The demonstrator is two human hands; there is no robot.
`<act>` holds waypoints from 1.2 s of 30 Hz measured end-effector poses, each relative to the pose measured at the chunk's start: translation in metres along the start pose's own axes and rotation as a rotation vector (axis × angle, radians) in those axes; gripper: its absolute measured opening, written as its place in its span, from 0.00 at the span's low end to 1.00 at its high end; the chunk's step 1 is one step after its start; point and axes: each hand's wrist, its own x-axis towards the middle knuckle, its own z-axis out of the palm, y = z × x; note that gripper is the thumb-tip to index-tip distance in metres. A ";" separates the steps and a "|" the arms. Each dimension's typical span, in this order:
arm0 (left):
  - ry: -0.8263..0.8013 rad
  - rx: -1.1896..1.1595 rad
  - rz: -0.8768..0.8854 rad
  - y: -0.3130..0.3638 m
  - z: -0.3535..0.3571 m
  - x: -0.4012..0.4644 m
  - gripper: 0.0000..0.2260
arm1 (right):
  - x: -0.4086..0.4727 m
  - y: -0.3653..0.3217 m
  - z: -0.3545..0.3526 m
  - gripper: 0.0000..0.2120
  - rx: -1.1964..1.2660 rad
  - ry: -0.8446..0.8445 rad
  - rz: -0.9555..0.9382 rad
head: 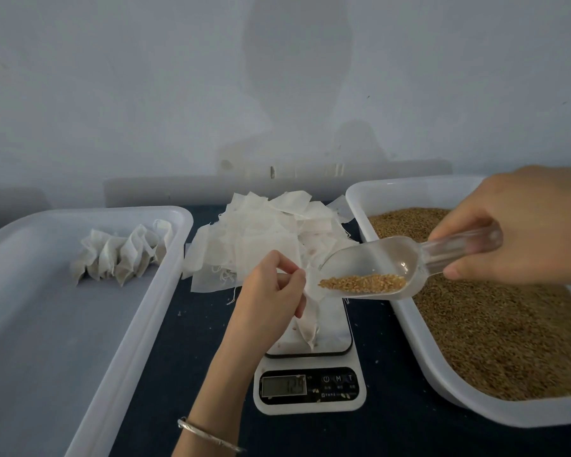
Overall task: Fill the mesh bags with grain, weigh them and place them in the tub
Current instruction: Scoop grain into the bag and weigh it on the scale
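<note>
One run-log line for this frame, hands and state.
left hand holds bag open on scale | right hand tips scoop of grain toward bag

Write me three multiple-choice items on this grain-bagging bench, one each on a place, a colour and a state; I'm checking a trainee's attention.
1. Where do the filled bags lie?
A. in the left tub
B. on the scale
C. in the grain tray

2. What colour is the scoop?
A. blue
B. clear
C. black

3. What does the left hand do?
A. rests flat
B. presses a button
C. pinches a mesh bag over the scale

Answers: 1 A, they sit in a row at the tub's far end. 2 B, the grain shows through its wall. 3 C, the fingers hold the bag's top while the right hand brings the scoop.
</note>
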 end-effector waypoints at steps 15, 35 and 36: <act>-0.001 -0.009 -0.017 0.001 0.001 -0.002 0.04 | -0.004 -0.020 -0.008 0.14 -0.028 0.042 0.105; -0.008 -0.027 -0.023 0.001 0.001 -0.002 0.04 | -0.001 -0.030 -0.014 0.07 -0.134 0.010 0.035; -0.007 -0.030 -0.024 0.001 0.001 -0.002 0.04 | -0.001 -0.031 -0.014 0.06 -0.141 0.009 0.035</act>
